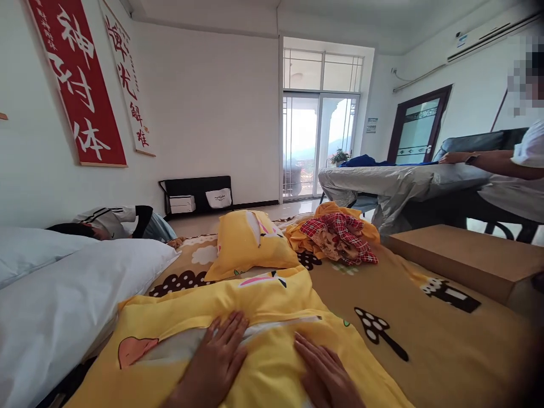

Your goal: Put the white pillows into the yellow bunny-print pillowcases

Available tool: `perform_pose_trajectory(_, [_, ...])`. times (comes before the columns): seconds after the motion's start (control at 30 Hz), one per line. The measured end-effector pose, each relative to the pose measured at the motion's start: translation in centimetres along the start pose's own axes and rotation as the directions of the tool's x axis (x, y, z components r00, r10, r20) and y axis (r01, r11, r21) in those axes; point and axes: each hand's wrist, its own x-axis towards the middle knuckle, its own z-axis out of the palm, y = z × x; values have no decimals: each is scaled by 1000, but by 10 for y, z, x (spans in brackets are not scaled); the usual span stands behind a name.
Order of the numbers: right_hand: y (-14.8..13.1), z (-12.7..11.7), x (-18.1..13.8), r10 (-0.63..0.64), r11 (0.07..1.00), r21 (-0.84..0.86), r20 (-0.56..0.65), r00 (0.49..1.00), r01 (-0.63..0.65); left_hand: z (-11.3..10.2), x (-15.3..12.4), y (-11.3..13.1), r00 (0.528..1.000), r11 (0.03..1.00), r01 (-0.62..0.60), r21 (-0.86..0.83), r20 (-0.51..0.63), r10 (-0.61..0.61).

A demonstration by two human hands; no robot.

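My left hand [215, 362] lies flat on a yellow pillowcase [263, 306] with cartoon prints, fingers stretched out and open. My right hand [325, 374] rests flat beside it on the same yellow cloth, fingers together and extended. A white pillow shows through the pillowcase opening between the hands. The cloth lies on a bed with a tan mushroom-print sheet [425, 345].
A second yellow pillow [250, 241] and a pile of red plaid and yellow cloth [340, 232] lie farther up the bed. White pillows [63, 294] sit at left. A cardboard box [463, 258] is at right. Another person [510, 164] leans over a grey-covered table; someone else lies by the left wall.
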Motion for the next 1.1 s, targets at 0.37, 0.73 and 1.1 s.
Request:
perform_pose_trajectory(0.37, [64, -56, 32, 486, 840, 256, 34, 873, -478, -45, 60, 55, 981, 984, -178, -5, 84, 178])
perform_pose_trajectory(0.73, [66, -34, 33, 421, 889, 126, 156, 893, -441, 32, 107, 97, 898, 900, -434, 29, 93, 430])
perform_pose_trajectory(1.1, [59, -38, 43, 397, 915, -166, 190, 898, -369, -5, 129, 125, 944, 986, -166, -31, 284, 168])
